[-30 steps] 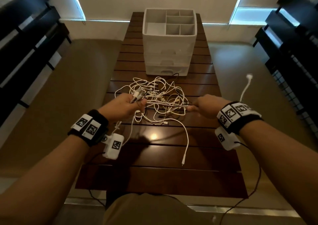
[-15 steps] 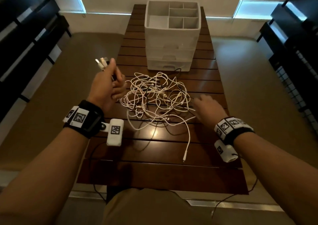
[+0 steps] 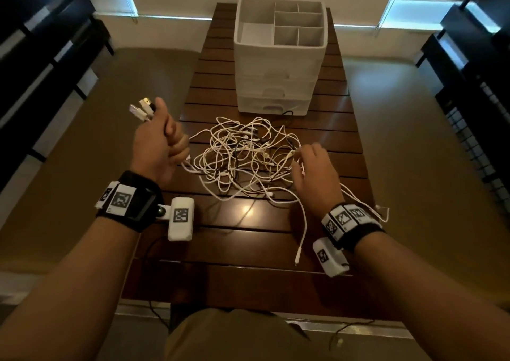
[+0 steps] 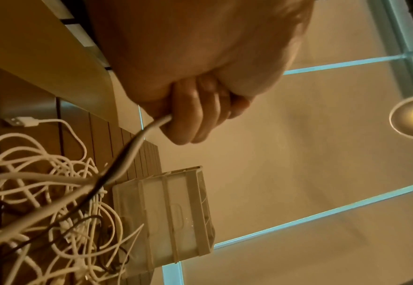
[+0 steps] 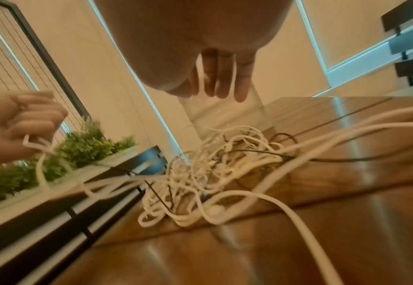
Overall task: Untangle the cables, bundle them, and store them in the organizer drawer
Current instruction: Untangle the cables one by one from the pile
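Off the desk's [image 3: 248,283] left edge | my left hand [image 3: 158,142] fists several plug ends [image 3: 140,109], raised to draw slack | mid-desk tangle of cables [image 3: 242,156] | right hand [image 3: 314,172] fingers relaxed, steadying pile | organizer [image 3: 280,56] far end, drawers closed

Right hand [image 5: 195,48] at twelve o'clock, fingers [image 5: 224,77] straight over the cables [image 5: 212,169], white and black tangle at centre on the table [image 5: 347,221], left hand [image 5: 17,123] at nine o'clock gripping white strands, plants [image 5: 78,146] behind it
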The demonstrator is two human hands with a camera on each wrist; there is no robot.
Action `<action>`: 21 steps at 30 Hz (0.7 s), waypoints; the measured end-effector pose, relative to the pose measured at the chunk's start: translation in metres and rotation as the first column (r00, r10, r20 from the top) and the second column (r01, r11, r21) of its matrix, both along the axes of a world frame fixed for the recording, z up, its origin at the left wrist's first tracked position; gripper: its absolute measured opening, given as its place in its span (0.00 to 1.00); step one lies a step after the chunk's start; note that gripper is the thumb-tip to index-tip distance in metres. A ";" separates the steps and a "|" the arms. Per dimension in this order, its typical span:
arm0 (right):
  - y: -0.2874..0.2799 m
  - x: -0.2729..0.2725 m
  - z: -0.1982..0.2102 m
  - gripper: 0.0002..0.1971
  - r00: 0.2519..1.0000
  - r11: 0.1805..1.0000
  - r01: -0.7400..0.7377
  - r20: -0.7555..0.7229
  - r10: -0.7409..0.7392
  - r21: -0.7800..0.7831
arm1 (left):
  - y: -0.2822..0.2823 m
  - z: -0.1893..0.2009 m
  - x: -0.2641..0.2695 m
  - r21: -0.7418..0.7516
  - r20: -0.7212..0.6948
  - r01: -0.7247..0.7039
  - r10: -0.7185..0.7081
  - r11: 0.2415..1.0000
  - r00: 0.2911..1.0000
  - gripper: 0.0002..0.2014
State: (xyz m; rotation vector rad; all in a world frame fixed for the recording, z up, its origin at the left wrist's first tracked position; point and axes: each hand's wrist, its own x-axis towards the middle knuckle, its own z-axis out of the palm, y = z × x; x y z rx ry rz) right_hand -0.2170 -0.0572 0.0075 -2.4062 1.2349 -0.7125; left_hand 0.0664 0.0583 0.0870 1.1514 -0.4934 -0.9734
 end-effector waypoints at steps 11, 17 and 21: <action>-0.020 0.090 -0.008 0.07 0.878 0.860 -0.274 -0.251 0.406 0.431 | 0.027 0.000 -0.003 -0.048 -0.351 0.394 -0.385 0.918 0.854 0.30; -0.007 0.095 -0.042 0.01 0.715 0.869 -0.254 -0.523 0.464 0.424 | 0.018 -0.015 -0.021 0.096 -0.299 0.337 -0.296 0.937 0.907 0.27; -0.007 0.094 -0.049 0.04 0.785 0.889 -0.256 -0.456 0.420 0.378 | 0.008 -0.022 -0.028 0.135 -0.285 0.283 -0.237 0.949 0.929 0.26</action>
